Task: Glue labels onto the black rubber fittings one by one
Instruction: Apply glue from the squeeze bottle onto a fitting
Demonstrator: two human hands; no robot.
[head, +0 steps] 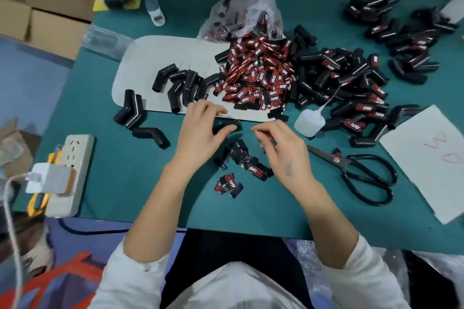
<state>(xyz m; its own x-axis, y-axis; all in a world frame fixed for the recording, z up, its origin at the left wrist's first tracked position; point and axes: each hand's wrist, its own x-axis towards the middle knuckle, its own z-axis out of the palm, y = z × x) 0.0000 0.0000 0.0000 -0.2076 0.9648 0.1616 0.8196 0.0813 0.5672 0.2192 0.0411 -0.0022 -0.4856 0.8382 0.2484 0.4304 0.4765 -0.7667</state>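
While left hand point(200, 130) grips fitting point(226, 127), right hand point(281, 150) beside

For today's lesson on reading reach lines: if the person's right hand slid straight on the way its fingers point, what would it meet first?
The right hand points up-left; it would likely first meet the black fitting gripped by the left hand, though depth is unclear.

place: small assembly workshop | evidence: cardboard cartons point(42, 17), fittings heap point(334, 75), label pile point(256, 78)

Both bare forearms reach forward, sleeves at the elbows. The left hand point(200, 130) lies palm down, its fingers curled round a fitting point(227, 127). The right hand point(281, 150), just beside that grip, hovers with fingers loosely curled, holding nothing.
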